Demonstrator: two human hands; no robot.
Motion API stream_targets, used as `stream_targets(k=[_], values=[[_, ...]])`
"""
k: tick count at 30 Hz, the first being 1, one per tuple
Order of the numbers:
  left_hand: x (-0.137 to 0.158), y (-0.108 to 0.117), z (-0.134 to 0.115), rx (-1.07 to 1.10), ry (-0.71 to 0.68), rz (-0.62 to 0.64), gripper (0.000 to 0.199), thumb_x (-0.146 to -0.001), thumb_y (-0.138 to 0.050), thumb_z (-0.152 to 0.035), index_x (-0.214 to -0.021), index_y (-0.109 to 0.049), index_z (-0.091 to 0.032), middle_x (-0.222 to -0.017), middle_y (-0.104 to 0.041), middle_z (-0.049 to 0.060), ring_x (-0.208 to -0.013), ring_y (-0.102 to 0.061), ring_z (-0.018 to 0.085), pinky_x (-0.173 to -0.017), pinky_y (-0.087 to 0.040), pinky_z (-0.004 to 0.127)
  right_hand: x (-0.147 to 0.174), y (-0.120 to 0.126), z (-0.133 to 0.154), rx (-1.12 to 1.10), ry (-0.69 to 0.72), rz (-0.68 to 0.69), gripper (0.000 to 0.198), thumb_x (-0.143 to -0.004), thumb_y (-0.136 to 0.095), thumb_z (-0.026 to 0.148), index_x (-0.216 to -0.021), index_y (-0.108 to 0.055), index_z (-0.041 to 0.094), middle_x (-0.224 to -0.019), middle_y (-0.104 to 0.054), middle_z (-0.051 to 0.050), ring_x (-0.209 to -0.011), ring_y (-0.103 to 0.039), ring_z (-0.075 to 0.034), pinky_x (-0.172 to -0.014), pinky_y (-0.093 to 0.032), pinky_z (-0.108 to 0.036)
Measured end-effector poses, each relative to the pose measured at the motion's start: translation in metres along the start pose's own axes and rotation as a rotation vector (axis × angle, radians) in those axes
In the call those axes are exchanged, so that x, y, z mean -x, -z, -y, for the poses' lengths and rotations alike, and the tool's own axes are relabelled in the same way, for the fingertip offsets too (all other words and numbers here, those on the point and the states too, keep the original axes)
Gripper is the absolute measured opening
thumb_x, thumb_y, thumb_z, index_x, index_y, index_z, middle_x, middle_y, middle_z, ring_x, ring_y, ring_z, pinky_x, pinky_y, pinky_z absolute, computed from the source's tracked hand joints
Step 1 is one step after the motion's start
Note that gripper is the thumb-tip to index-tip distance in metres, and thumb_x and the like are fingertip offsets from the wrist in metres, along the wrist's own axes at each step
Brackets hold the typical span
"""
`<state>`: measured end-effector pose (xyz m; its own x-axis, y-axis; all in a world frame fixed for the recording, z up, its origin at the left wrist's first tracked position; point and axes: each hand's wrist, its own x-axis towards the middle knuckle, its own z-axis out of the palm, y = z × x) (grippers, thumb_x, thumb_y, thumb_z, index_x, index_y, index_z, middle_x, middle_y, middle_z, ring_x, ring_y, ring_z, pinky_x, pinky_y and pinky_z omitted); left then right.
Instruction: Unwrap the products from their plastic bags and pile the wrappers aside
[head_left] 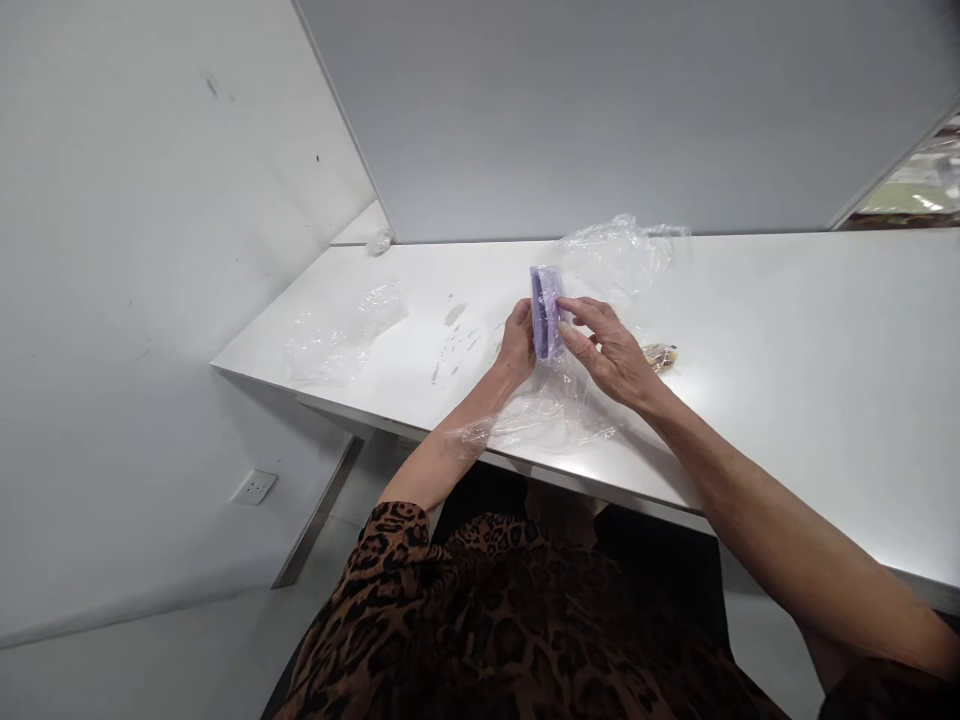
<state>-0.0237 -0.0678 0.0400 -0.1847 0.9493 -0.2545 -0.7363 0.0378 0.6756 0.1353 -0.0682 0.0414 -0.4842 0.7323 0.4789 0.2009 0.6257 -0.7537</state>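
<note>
A purple rectangular packet (551,325) with a darker stripe stands tilted on end over the table, with clear plastic film around it. My left hand (519,338) is closed around its left side, and the fingers behind it are partly hidden. From the right, my right hand (604,350) presses its thumb and fingertips on the packet's right edge. Loose clear plastic film (559,415) hangs below the packet and over my left forearm. Beside my right wrist lies a small brownish item in clear wrapping (661,357); its kind cannot be made out.
The white table (787,350) meets a grey panel (600,110) at its back edge. Crumpled clear film (622,255) lies behind the packet, and more clear film (337,335) lies at the left. A small crumpled plastic piece (379,242) sits in the back left corner.
</note>
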Motion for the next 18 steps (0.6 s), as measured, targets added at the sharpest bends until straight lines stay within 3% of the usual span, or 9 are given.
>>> stream_targets(k=[3, 5, 7, 9, 11, 14, 16, 18], values=[[0.008, -0.004, -0.008, -0.082, -0.031, 0.14, 0.064, -0.117, -0.028, -0.053, -0.092, -0.075, -0.017, -0.08, -0.073, 0.007, -0.096, -0.072, 0.02, -0.107, -0.055, 0.036, 0.0, -0.001, -0.005, 0.097, 0.037, -0.068, 0.065, -0.107, -0.05, 0.071, -0.155, -0.063, 0.029, -0.157, -0.06, -0.013, -0.153, -0.049, -0.035, -0.121, -0.048, -0.06], [0.013, -0.004, -0.012, -0.11, -0.002, 0.289, 0.073, -0.113, -0.027, -0.067, -0.103, -0.078, -0.016, -0.091, -0.078, 0.012, -0.113, -0.074, 0.027, -0.113, -0.055, 0.042, -0.001, 0.0, -0.009, 0.15, 0.044, -0.125, 0.064, -0.108, -0.048, 0.07, -0.153, -0.064, 0.027, -0.152, -0.065, -0.013, -0.151, -0.053, -0.036, -0.126, -0.042, -0.062], [0.015, -0.002, -0.012, -0.174, 0.011, 0.351, 0.049, -0.111, -0.05, -0.057, -0.111, -0.079, -0.017, -0.099, -0.081, 0.012, -0.122, -0.074, 0.028, -0.116, -0.054, 0.044, -0.003, 0.001, -0.014, 0.176, 0.045, -0.167, 0.065, -0.107, -0.048, 0.072, -0.148, -0.067, 0.025, -0.146, -0.068, -0.015, -0.146, -0.056, -0.038, -0.126, -0.04, -0.065], [0.014, 0.001, -0.01, -0.224, 0.011, 0.314, 0.021, -0.103, -0.071, -0.034, -0.113, -0.078, -0.018, -0.101, -0.082, 0.009, -0.122, -0.075, 0.026, -0.118, -0.054, 0.043, -0.007, 0.003, -0.023, 0.155, 0.025, -0.214, 0.067, -0.103, -0.053, 0.075, -0.144, -0.067, 0.024, -0.144, -0.067, -0.017, -0.145, -0.056, -0.04, -0.122, -0.044, -0.067], [0.011, 0.002, -0.008, -0.197, -0.005, 0.223, 0.017, -0.095, -0.077, -0.019, -0.112, -0.077, -0.018, -0.101, -0.082, 0.006, -0.12, -0.077, 0.024, -0.117, -0.054, 0.039, -0.011, 0.005, -0.033, 0.08, -0.039, -0.292, 0.073, -0.095, -0.064, 0.079, -0.144, -0.064, 0.025, -0.145, -0.065, -0.018, -0.139, -0.058, -0.04, -0.11, -0.054, -0.063], [0.009, -0.001, -0.009, -0.064, -0.06, 0.137, 0.024, -0.097, -0.071, -0.012, -0.119, -0.075, -0.019, -0.105, -0.082, 0.002, -0.122, -0.076, 0.02, -0.116, -0.054, 0.036, -0.016, 0.01, -0.042, -0.12, -0.21, -0.383, 0.078, -0.081, -0.079, 0.08, -0.137, -0.061, 0.029, -0.133, -0.066, -0.014, -0.111, -0.068, -0.033, -0.079, -0.062, -0.048], [0.01, -0.004, -0.012, 0.0, -0.068, 0.135, 0.03, -0.101, -0.066, -0.012, -0.128, -0.072, -0.021, -0.11, -0.081, 0.001, -0.125, -0.076, 0.019, -0.116, -0.055, 0.036, -0.018, 0.017, -0.039, -0.301, -0.345, -0.338, 0.073, -0.074, -0.085, 0.078, -0.124, -0.063, 0.029, -0.111, -0.068, -0.009, -0.087, -0.065, -0.024, -0.06, -0.054, -0.036], [0.011, -0.007, -0.016, 0.037, -0.052, 0.133, 0.032, -0.105, -0.06, -0.016, -0.135, -0.07, -0.021, -0.111, -0.081, 0.002, -0.123, -0.077, 0.019, -0.114, -0.057, 0.037, -0.019, 0.026, -0.03, -0.461, -0.449, -0.216, 0.064, -0.073, -0.087, 0.078, -0.106, -0.065, 0.027, -0.088, -0.062, -0.005, -0.067, -0.054, -0.017, -0.05, -0.04, -0.03]])
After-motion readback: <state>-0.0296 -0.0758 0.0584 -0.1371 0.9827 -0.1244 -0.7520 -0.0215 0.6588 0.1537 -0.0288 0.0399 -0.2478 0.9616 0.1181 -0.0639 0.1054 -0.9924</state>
